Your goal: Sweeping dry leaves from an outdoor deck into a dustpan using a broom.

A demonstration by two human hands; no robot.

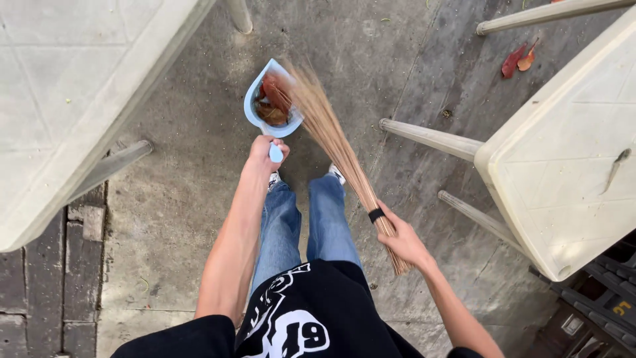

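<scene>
- A light blue dustpan (265, 99) is held by its handle in the left hand (267, 151), the fingers being closed around the handle's end; the pan is rested on or held just above the concrete floor (199, 166), which of the two cannot be told.
- Dry brown and reddish leaves (273, 106) are seen lying inside the pan.
- A stick broom (338, 142), made of thin tan bristles bound by a black band, is gripped in the right hand (401, 242) just below that band, with the fingers wrapped around the bundle.
- The broom is tilted up and to the left, and its blurred tips are spread over the open mouth of the dustpan, over the leaves.
- Blue jeans (305, 225) and a black shirt with white print (298, 318) are worn by the person, and the toes of two light shoes (336, 174) are seen just behind the pan.
- A pale plastic table (73, 86) is placed at the left, with one of its legs slanted down to the floor.
- A second pale plastic table (570, 166) is placed at the right, near the broom hand, and its legs are angled toward the middle of the floor.
- Two red fallen leaves (519, 59) are left on the floor at the upper right, well apart from the dustpan.
- Dark brick paving (46, 278) is laid along the lower left edge of the concrete.
</scene>
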